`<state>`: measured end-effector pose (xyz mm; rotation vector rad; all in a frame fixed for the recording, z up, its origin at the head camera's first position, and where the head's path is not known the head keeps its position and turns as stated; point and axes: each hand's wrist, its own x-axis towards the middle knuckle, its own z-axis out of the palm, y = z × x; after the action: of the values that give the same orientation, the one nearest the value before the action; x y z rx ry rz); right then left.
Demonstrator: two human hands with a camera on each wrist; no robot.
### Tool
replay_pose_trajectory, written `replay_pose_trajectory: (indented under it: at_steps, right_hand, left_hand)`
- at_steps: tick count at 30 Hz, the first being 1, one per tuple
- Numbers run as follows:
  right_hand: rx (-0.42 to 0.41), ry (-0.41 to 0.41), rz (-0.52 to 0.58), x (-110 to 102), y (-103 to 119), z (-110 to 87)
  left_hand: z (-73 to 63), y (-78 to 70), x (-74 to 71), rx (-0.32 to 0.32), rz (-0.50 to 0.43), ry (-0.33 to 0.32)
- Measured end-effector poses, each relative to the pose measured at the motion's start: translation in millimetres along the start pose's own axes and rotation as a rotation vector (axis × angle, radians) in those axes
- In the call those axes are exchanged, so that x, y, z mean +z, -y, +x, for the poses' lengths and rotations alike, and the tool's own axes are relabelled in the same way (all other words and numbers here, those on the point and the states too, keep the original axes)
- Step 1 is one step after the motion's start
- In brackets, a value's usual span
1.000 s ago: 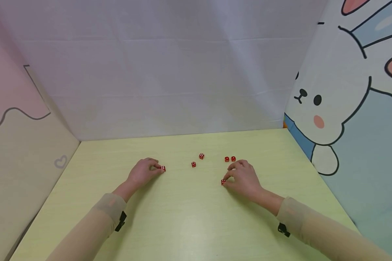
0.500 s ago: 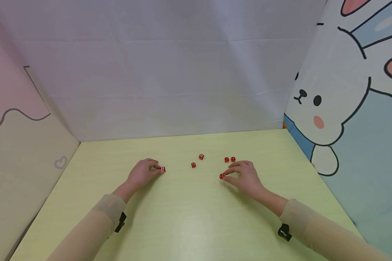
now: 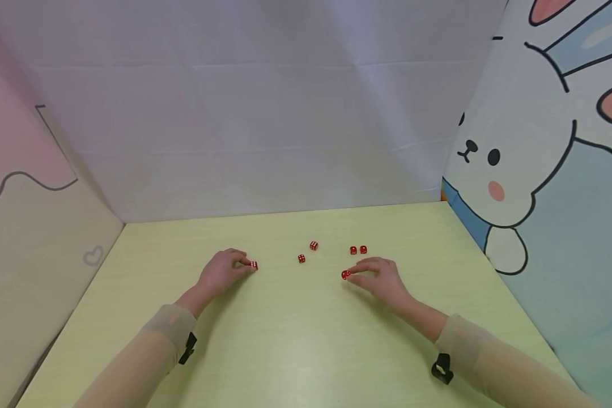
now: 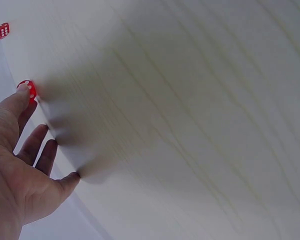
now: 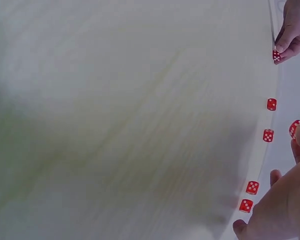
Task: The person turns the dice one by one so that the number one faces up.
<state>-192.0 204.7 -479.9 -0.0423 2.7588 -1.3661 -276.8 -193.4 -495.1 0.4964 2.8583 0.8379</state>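
Observation:
Between thumb and index finger, my left hand (image 3: 222, 270) pinches a red die with white pips (image 3: 254, 265) on the left part of the table. In the left wrist view that die (image 4: 28, 90) sits at the thumb tip, while other fingertips touch the tabletop. My right hand (image 3: 381, 279) holds another red die (image 3: 345, 275) at its thumb and fingertips, with a shadow below. Two red dice stand between the hands, one die (image 3: 301, 259) nearer and one die (image 3: 313, 245) farther back. Just beyond my right hand, a die (image 3: 353, 250) and another die (image 3: 364, 249) stand side by side.
The pale yellow wooden table (image 3: 285, 340) ends at a white cloth wall (image 3: 265, 113). A rabbit-print panel (image 3: 520, 158) borders the right side, and a pink and cream panel (image 3: 30, 255) borders the left. Dark bands show at both wrists.
My right hand has raised its die off the table and shifted it slightly away and left, turning it. The left hand and the other dice have stayed in place.

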Motion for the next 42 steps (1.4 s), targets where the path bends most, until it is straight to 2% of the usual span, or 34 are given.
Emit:
replay_pose_trajectory:
  at_steps: [7,14,18,29,37,42]
  right_hand:
    - [-0.042,-0.014,-0.07,11,-5,-2.3]
    - [-0.023,-0.013,-0.148,17,-5,-8.6]
    - [-0.056,-0.02,-0.187,19,-5,-11.1]
    - [-0.087,-0.023,-0.239,17,-7,-12.3]
    - [-0.153,-0.046,-0.269,16,-11,-14.6]
    - [-0.165,-0.05,-0.287,16,-12,-14.6]
  left_hand:
    - [0.3,0.6,0.9,0.003,0.0,-0.002]
    - [0.4,-0.1,0.2,-0.006,0.002,-0.002]
    - [0.1,-0.7,-0.1,-0.006,-0.002,0.0]
    - [-1.4,-0.8,0.5,-0.012,-0.017,-0.003]
    - [1.3,1.4,1.5,-0.011,-0.007,-0.001]
    - [2.1,3.0,2.7,-0.013,-0.015,0.0]
